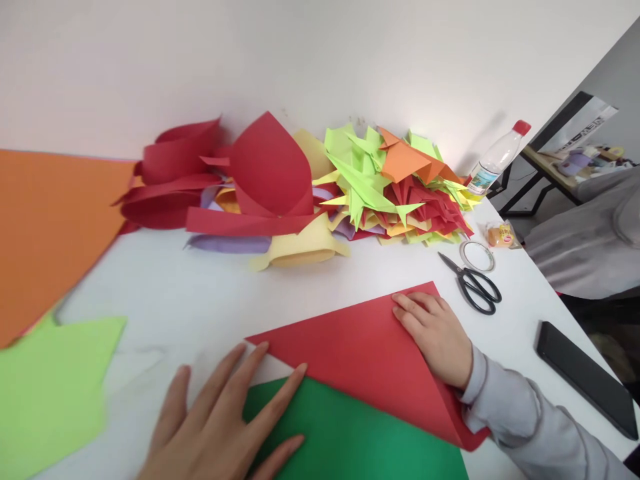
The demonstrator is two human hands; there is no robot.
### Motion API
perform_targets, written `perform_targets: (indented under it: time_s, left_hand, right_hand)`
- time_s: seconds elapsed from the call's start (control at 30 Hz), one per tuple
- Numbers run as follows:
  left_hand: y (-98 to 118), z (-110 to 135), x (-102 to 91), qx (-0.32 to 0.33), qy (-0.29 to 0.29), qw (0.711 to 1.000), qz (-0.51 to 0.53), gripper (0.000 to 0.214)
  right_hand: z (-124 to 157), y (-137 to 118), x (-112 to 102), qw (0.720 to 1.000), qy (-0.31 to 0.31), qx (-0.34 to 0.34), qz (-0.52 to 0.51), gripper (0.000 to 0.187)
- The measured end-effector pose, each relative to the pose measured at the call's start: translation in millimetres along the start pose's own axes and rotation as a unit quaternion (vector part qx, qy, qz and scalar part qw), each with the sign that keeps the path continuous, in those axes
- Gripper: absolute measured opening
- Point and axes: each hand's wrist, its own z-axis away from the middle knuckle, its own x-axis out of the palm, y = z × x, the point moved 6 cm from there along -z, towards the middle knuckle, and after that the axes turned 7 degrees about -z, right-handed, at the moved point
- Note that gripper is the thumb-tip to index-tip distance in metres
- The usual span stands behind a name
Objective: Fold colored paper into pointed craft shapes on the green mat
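Observation:
A red sheet of paper, in a triangular shape with its lower right side bent up and curling, lies partly over a green sheet on the white table. My left hand is spread open, palm down, its fingertips touching the left tip of the red paper and the green sheet's edge. My right hand presses on the upper right corner of the red paper, fingers bent and held close together. Its thumb is hidden.
Curled red paper shapes and a pile of folded paper pieces lie along the wall. Scissors, a tape roll, a wrapped snack, a bottle and a black phone stand right. Orange and lime paper lie left.

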Motion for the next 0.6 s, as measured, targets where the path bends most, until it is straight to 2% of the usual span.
perform_targets:
  time_s: [0.13,0.3,0.5,0.6]
  left_hand:
    - [6,-9,-9.8,0.023,-0.015,0.999,-0.020,0.046]
    - [9,-11,-11.9,0.057,-0.040,0.997,-0.035,0.058]
    - [14,-12,-13.5,0.016,-0.034,0.999,-0.005,0.048]
    - [25,-14,-18.2,0.026,-0.008,1.000,-0.005,0.042]
  right_hand:
    - [0,0,1,1.000,0.002,-0.006,0.008,0.032]
    - [0,1,1,1.000,0.003,-0.005,0.014,0.032]
    - [-1,2,0,1.000,0.012,-0.003,0.002,0.031]
    - [-1,4,1,1.000,0.014,-0.004,-0.004,0.030]
